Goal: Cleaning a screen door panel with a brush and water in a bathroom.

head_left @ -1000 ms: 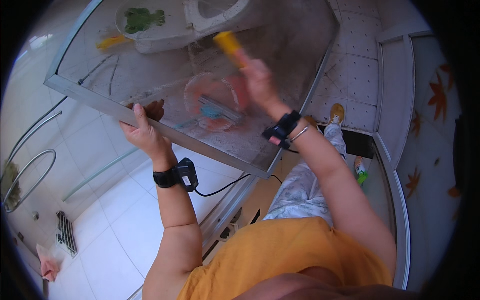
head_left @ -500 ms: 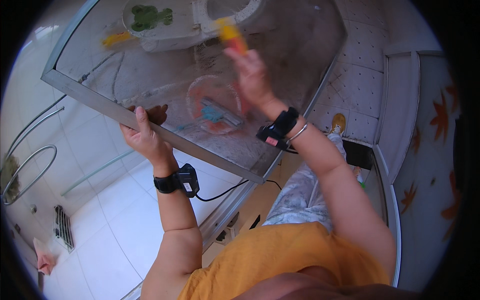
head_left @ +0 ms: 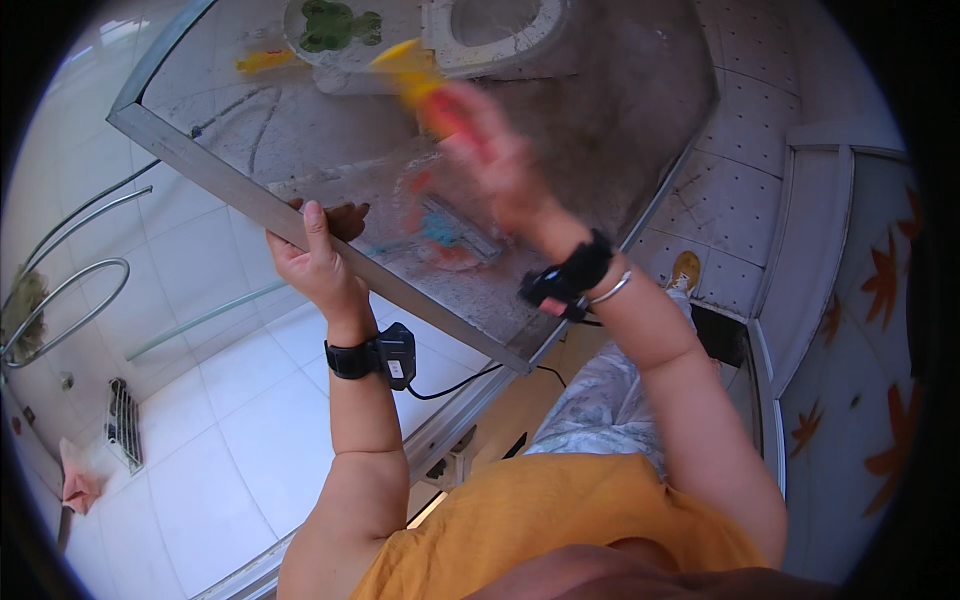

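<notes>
A glass panel (head_left: 620, 130), smeared and cloudy, slants in front of me inside a grey metal frame (head_left: 200, 165). My left hand (head_left: 318, 258) is closed round the frame's near edge, thumb on top and fingers behind the glass. Above the glass, my right hand (head_left: 490, 165) grips a yellow-and-red handheld tool (head_left: 435, 100) with a flared yellow end. Motion blurs the tool, so whether it touches the glass I cannot tell. Behind or reflected in the pane are a red-orange round shape with a blue patch (head_left: 440, 228) and a grey bar.
A toilet (head_left: 500, 35) and a green frog-shaped item (head_left: 335, 25) show through the glass. Curved metal hoses (head_left: 90, 310) hang at the left wall, above a wire rack (head_left: 124, 430) and a pink cloth (head_left: 78, 485). At right stands a door with orange leaf patterns (head_left: 885, 285).
My right hand has swept the tool leftward across the glass. The whole view has shifted slightly, and my left hand keeps its hold on the frame.
</notes>
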Demonstrator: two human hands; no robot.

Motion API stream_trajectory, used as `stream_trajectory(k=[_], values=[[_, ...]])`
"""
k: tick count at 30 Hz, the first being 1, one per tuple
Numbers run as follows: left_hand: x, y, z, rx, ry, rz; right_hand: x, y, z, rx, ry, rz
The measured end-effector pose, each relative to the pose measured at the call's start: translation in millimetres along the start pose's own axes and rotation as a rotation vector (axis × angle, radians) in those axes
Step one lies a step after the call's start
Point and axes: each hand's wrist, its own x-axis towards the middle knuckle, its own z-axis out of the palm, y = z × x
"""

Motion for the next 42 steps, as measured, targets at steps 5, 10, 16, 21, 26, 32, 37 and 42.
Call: stream_trajectory(k=[5,10,16,21,26,32,37,42], values=[[2,5,7,0.011,-0.023,-0.007,5,43,-20,-0.484,-0.113,0.132],[1,8,2,0.007,-0.027,0.008,5,39,-28,-0.360,0.155,0.577],[-2,11,6,-0.062,-0.003,-0.028,13,4,7,-0.383,-0.086,-0.008],[-7,17,10,-0.048,-0.039,-0.034,-6,93,-74,-0.493,0.276,0.275],[-9,15,3,-0.038,-0.044,0.008,23,-16,14,-0.306,0.127,-0.144],[-8,16,12,-0.038,-0.061,0.045,36,33,-17,-0.452,0.104,0.082],[-13,14,10,-0.029,-0.056,0.043,-3,96,-81,-0.361,0.354,0.429],[-13,14,2,-0.013,-0.028,0.058,-49,-4,-9,-0.174,0.079,0.208]])
